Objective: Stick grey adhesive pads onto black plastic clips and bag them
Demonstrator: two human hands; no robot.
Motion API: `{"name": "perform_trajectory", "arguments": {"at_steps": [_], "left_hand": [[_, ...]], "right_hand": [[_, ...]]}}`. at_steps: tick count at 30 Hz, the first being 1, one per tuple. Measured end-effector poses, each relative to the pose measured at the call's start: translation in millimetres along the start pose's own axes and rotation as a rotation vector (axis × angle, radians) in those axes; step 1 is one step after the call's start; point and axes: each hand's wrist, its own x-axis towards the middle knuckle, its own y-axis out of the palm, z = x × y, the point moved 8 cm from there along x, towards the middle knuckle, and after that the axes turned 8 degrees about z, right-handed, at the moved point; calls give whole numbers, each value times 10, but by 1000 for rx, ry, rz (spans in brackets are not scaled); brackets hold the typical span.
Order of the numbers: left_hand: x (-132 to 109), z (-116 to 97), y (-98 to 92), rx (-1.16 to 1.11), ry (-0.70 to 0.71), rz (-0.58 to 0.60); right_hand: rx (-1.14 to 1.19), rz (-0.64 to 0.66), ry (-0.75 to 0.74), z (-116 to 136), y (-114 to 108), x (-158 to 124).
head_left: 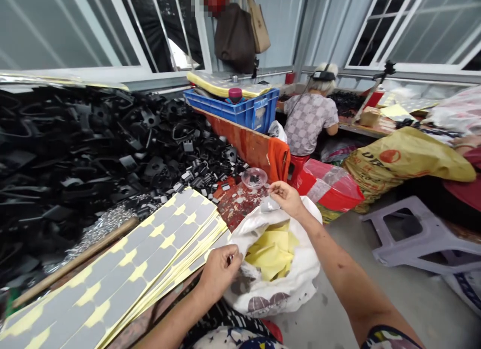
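Note:
My right hand (288, 199) is closed in a pinch on a small grey sticker (269, 204) above the far rim of a white sack (304, 289). Crumpled yellow backing paper (272, 251) lies inside the open sack. My left hand (221, 270) is at the sack's near left rim, its fingers curled together; what they hold, if anything, is hidden. Left of it lies a stack of yellow sheets with grey stickers (143, 269), fanned at its right edge.
Black plastic parts (93, 133) are heaped at left, beside small metal pieces (108, 228) and a wooden stick (78, 258). A clear round dish (254, 178) stands beyond the sack. A blue crate (240, 113), a seated person (311, 116) and a purple stool (417, 233) are farther off.

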Motion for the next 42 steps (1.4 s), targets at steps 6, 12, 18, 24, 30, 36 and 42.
{"name": "perform_trajectory", "arguments": {"at_steps": [6,12,18,24,30,36,42], "left_hand": [[175,283,-6,-198,-177,-9],[294,284,-91,-249,-166,29],[732,-160,-735,-620,-94,-111],[691,-212,-895,-631,-157,-98],[-2,78,-355,-713,-320,166],[-80,190,-265,-722,-320,119],[-182,358,-218,-677,-324,115]], "right_hand": [[-265,-391,-47,425,-205,-367],[-756,118,10,467,346,-1488],[-779,775,187,345,505,-1895],[-924,616,72,806,-650,-1779],[-1229,351,66,718,-1164,-1595],[-1063,334,-122,1141,-163,-846],[-931,265,-121,609,703,-400]]}}
